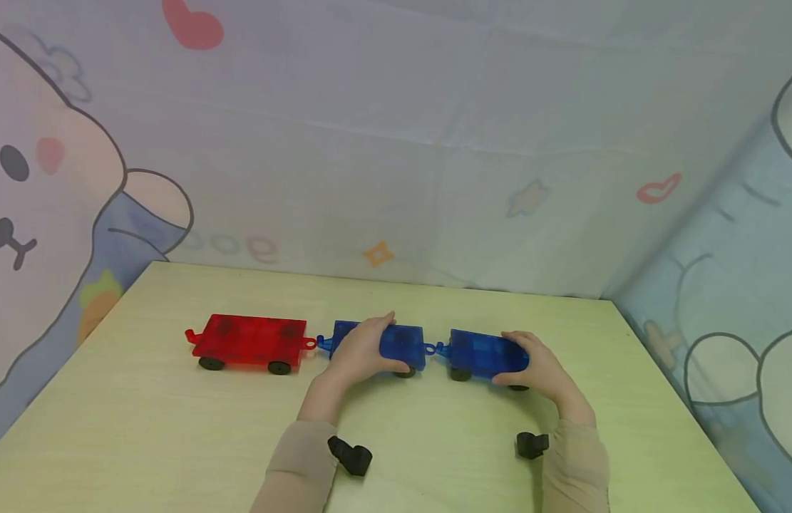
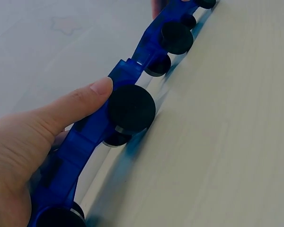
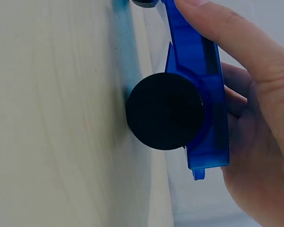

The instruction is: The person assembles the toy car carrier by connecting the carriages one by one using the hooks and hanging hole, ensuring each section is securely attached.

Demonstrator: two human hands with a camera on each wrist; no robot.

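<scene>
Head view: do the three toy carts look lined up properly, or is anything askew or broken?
Nothing stands out. The red cart and both blue carts stand upright in one row on the table, wheels down, no damage visible.

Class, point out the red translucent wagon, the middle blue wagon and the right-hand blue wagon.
red translucent plastic wagon [image 1: 251, 340], head view, centre of its flat top.
middle blue plastic wagon [image 1: 405, 344], head view, top panel beside the left hand.
right-hand blue plastic wagon [image 1: 479, 353], head view, top panel left of the right hand.
</scene>
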